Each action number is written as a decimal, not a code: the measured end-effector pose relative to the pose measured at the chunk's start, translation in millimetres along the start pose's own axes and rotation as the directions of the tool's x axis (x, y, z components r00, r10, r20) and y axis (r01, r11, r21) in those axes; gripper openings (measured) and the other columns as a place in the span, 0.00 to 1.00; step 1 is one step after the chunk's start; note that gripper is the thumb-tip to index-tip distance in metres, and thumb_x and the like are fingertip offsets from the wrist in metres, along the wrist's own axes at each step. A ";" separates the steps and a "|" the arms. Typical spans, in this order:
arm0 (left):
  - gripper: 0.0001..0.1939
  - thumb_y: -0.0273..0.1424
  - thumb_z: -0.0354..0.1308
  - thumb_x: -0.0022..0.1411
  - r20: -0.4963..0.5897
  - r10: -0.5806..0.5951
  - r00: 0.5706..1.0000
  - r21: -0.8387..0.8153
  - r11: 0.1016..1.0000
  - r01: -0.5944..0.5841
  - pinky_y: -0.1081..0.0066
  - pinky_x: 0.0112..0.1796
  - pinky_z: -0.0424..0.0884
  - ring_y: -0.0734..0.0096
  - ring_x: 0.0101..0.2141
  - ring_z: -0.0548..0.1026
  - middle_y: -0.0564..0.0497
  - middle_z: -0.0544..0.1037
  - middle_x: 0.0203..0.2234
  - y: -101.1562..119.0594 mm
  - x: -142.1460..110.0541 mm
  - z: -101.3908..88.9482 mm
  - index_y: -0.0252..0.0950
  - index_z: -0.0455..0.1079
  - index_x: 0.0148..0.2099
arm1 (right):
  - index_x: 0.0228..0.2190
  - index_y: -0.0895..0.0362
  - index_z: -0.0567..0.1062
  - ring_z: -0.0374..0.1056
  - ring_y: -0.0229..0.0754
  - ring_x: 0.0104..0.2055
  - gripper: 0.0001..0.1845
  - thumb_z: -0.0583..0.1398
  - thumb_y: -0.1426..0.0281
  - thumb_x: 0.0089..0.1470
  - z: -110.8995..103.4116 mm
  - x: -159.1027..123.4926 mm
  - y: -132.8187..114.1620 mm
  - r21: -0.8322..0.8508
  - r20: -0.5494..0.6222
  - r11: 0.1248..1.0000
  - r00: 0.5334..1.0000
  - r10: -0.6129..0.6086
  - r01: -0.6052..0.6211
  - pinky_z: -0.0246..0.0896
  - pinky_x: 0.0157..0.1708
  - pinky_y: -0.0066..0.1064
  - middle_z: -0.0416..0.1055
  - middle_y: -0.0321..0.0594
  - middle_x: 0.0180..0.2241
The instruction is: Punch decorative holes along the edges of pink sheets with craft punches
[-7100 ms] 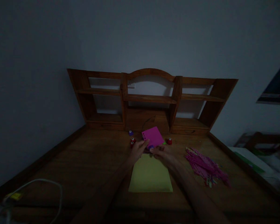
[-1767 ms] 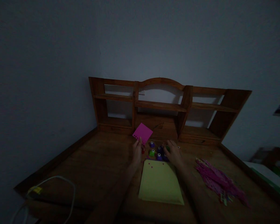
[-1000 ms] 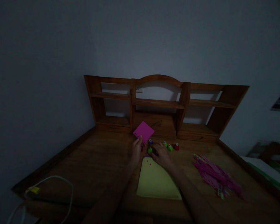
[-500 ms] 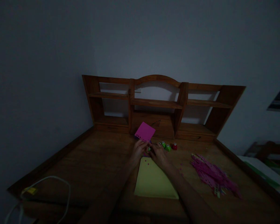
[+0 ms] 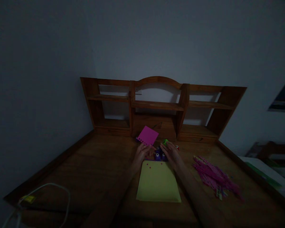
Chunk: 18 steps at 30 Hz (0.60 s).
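Observation:
My left hand (image 5: pixel 142 153) pinches the lower edge of a pink sheet of paper (image 5: pixel 149 135), which tilts up and has a row of small punched holes along its lower left side. My right hand (image 5: pixel 172 153) curls its fingers at a green craft hole punch (image 5: pixel 165 142), which looks tilted; its grip is partly hidden. Several purple hole punches (image 5: pixel 158 156) with white round tops stand between my hands. Part of a red hole punch (image 5: pixel 177 147) shows behind my right hand. Just below lies a yellow sheet (image 5: pixel 158 183) with a few pink paper bits near its top edge.
A heap of pink strips (image 5: pixel 215 175) lies on the right of the wooden desk (image 5: pixel 104 164). At the back stands a wooden shelf unit (image 5: pixel 156 106). A white cable (image 5: pixel 67 196) loops at the front left by a yellow item (image 5: pixel 28 199).
My right hand has shifted right from beside my left hand to the green hole punch, uncovering purple ones. Earlier the pink sheet was in both hands; now only my left holds it.

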<state>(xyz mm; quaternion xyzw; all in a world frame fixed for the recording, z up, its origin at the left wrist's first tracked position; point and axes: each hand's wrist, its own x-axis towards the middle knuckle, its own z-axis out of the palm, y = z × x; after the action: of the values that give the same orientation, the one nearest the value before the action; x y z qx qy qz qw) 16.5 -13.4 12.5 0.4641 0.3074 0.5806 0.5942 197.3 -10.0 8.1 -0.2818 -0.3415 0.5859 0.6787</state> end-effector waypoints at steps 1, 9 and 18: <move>0.21 0.43 0.68 0.49 -0.008 -0.002 1.000 0.014 1.000 0.002 0.74 0.21 0.63 0.77 0.17 0.68 0.45 0.80 0.31 -0.4 0.1 0.1 0.32 0.72 0.40 | 0.31 0.53 0.75 0.74 0.47 0.44 0.15 0.70 0.63 0.40 -1.8 0.2 -1.8 0.011 0.010 0.999 0.999 0.031 -0.031 0.68 0.48 0.41 0.77 0.39 0.38; 0.21 0.48 0.64 0.52 -0.117 0.032 0.993 0.124 0.992 -0.017 0.74 0.23 0.62 0.72 0.20 0.70 0.47 0.76 0.22 -12.8 3.7 -8.5 0.31 0.77 0.30 | 0.47 0.49 0.73 0.74 0.42 0.43 0.22 0.65 0.61 0.49 -0.6 -1.5 -0.4 -0.135 0.052 0.988 0.996 0.077 -0.069 0.70 0.43 0.33 0.77 0.39 0.44; 0.18 0.44 0.67 0.50 -0.071 0.055 0.996 0.172 0.984 -0.042 0.73 0.26 0.63 0.70 0.24 0.71 0.45 0.78 0.24 -14.5 4.7 -4.0 0.31 0.78 0.29 | 0.34 0.54 0.77 0.72 0.45 0.49 0.16 0.72 0.68 0.40 11.6 -8.5 -1.6 -0.044 0.073 0.999 0.997 0.000 0.003 0.67 0.52 0.37 0.77 0.39 0.40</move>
<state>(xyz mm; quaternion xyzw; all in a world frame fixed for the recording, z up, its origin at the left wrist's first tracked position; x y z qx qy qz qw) 19.4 -6.4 -1.4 0.4983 0.3668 0.5836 0.5259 188.4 -18.8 15.3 -0.2746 -0.3791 0.5877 0.6600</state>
